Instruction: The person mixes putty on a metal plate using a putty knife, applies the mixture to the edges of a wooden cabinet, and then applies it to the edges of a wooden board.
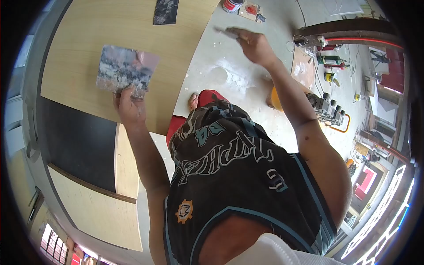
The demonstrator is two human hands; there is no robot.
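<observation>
My left hand [129, 105] grips a flat square board [125, 69] smeared with grey and pinkish filler, holding it up in front of a light wooden panel [88, 39]. My right hand [255, 44] is stretched forward and shut on a putty knife [229, 31], whose blade points left above the pale floor. A white patch of powder or filler [229, 76] lies on the floor below the knife. My black jersey and red shorts fill the lower middle.
A red-and-white tub [232, 5] and a small board with red paste [251, 10] lie on the floor ahead. A dark panel [79, 141] adjoins the wooden one. Tools, cables and a compressor-like machine [327, 108] crowd the right side.
</observation>
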